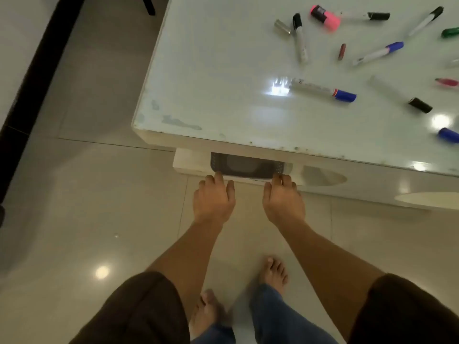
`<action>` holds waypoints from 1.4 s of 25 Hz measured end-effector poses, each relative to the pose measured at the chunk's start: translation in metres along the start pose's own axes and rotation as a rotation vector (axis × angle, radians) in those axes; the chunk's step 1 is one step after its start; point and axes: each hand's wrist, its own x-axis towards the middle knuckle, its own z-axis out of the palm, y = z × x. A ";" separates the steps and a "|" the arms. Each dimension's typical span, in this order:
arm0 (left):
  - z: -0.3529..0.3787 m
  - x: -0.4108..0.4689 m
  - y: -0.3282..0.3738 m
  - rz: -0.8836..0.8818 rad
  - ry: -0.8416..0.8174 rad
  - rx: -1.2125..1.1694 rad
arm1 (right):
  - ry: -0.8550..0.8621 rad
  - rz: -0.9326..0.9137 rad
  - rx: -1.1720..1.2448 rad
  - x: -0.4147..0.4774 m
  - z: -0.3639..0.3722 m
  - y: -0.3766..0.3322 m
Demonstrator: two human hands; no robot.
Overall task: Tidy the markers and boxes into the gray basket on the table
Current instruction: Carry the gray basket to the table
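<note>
gray basket [244, 166] is tucked on the shelf under the table [211, 95], mid frame. so left hand [213, 198] and right hand [283, 198] both reach in, fingers nearly straight, tips on its near rim, probably to slide it out. markers [323, 90] lie scattered upper right.

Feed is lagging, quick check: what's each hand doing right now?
Left hand: fingertips at gray basket rim; grip cannot be told.
Right hand: likewise at the rim; cannot be told.

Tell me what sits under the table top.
A gray basket on a lower shelf, left hand and right hand at its near rim. The table top covers its far part.
</note>
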 end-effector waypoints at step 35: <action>-0.035 -0.096 -0.043 -0.240 -0.055 -0.120 | -0.080 0.379 0.229 -0.101 -0.031 0.028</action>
